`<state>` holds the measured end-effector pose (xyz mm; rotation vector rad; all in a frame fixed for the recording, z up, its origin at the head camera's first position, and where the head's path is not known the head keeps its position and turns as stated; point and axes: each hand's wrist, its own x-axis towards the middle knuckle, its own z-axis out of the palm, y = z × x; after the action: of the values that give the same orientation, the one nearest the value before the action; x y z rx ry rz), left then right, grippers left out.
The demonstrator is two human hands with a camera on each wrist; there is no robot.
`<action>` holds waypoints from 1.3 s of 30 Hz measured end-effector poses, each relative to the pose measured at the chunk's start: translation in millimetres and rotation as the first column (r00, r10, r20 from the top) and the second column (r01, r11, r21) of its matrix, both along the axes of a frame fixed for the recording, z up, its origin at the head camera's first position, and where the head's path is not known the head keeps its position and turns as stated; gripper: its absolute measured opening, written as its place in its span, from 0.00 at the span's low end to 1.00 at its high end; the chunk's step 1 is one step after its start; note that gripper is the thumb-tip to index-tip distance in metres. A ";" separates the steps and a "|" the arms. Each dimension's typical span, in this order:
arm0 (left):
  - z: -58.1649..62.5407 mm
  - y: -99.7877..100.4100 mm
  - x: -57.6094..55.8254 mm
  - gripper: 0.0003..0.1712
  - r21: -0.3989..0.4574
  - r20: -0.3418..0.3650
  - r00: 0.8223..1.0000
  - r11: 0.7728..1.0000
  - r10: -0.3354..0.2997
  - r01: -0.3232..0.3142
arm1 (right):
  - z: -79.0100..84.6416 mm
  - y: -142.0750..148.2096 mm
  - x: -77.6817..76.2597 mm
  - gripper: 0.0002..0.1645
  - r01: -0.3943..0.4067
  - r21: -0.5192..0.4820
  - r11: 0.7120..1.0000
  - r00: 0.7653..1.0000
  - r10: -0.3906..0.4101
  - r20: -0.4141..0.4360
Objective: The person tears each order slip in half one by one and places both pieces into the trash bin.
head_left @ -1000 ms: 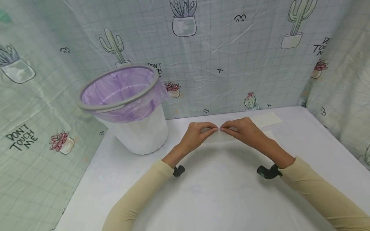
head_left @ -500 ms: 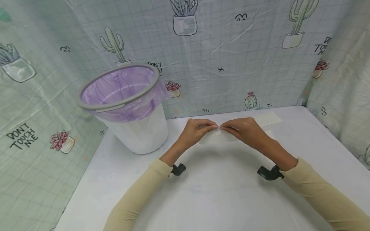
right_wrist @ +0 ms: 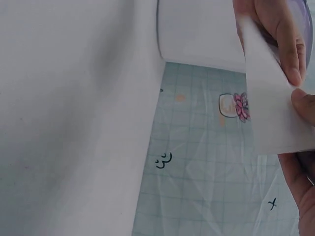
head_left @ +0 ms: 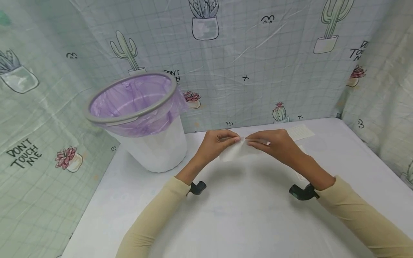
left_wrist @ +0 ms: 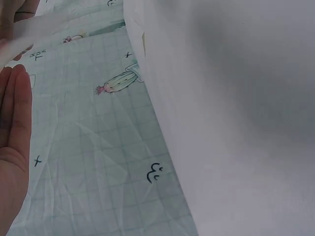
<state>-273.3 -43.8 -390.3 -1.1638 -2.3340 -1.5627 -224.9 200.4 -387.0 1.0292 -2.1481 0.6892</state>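
Note:
A small white sheet of paper [head_left: 230, 153] is held up over the table between both hands. My left hand [head_left: 213, 145] pinches its top edge with thumb and fingers. Close beside it, my right hand [head_left: 275, 142] pinches the same edge, and a white corner pokes out behind its thumb. In the right wrist view the paper [right_wrist: 273, 108] hangs as a bent white panel partly covering the fingers. Only a blurred strip of paper [left_wrist: 37, 32] shows in the left wrist view. Whether the sheet is torn between the fingertips, I cannot tell.
At the left stands a white bin [head_left: 161, 150] lined with a purple bag [head_left: 138, 96]. A lined paper slip [head_left: 300, 132] lies on the white table [head_left: 226, 215] at the back right. Another slip [head_left: 300, 176] is partly hidden under the right forearm. A patterned curtain [head_left: 245, 53] surrounds the table.
Both hands have risen slightly and their fingertips have drawn a little apart. The paper, barely visible before, has swung into view below the fingers.

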 end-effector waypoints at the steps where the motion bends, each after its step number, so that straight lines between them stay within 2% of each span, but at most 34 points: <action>1: 0.3 -0.6 0.5 0.08 0.005 0.007 1.000 1.000 -0.003 0.003 | 0.1 1.4 0.2 0.16 0.006 -0.011 1.000 1.000 -0.006 0.015; 4: 0.2 -2.0 1.2 0.07 0.035 0.026 1.000 0.999 -0.007 0.006 | -0.3 5.2 0.2 0.17 0.016 -0.040 0.999 0.999 -0.014 0.043; 7: -0.3 -2.6 1.5 0.07 0.078 0.052 0.999 0.997 -0.005 0.001 | 0.2 6.7 0.0 0.19 -0.006 -0.075 0.997 0.998 0.011 0.057; 13: -1.6 -3.9 4.0 0.10 0.087 0.086 0.994 0.994 0.060 -0.067 | 0.9 5.7 -0.2 0.15 0.034 -0.097 0.995 0.998 -0.029 0.054; 16: -2.1 -5.0 5.0 0.09 0.096 0.068 0.995 0.992 0.072 -0.079 | 1.1 4.9 0.6 0.14 0.068 -0.101 0.993 0.995 -0.061 0.075; 20: -2.2 -5.2 5.4 0.08 0.106 0.024 0.998 0.993 0.056 -0.058 | 0.5 3.9 1.6 0.12 0.092 -0.105 0.990 0.991 -0.081 0.109; 26: -2.9 -6.0 5.0 0.07 0.115 0.009 0.996 0.989 0.094 -0.094 | -2.8 3.6 1.2 0.12 0.076 -0.111 0.991 0.989 -0.061 0.132; 33: -2.8 -7.8 -0.3 0.06 0.163 -0.002 0.993 0.980 0.114 -0.112 | -1.1 1.0 2.7 0.15 0.053 -0.128 0.990 0.994 -0.041 0.097; 39: -5.9 -18.2 -7.5 0.07 0.195 0.016 0.986 0.967 0.163 -0.163 | 2.7 0.5 6.0 0.15 0.049 -0.162 0.986 0.997 -0.039 0.067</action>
<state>-280.9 -62.0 -396.2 -0.9038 -2.1535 -1.6860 -218.9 200.9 -384.4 0.8813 -2.1220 0.8717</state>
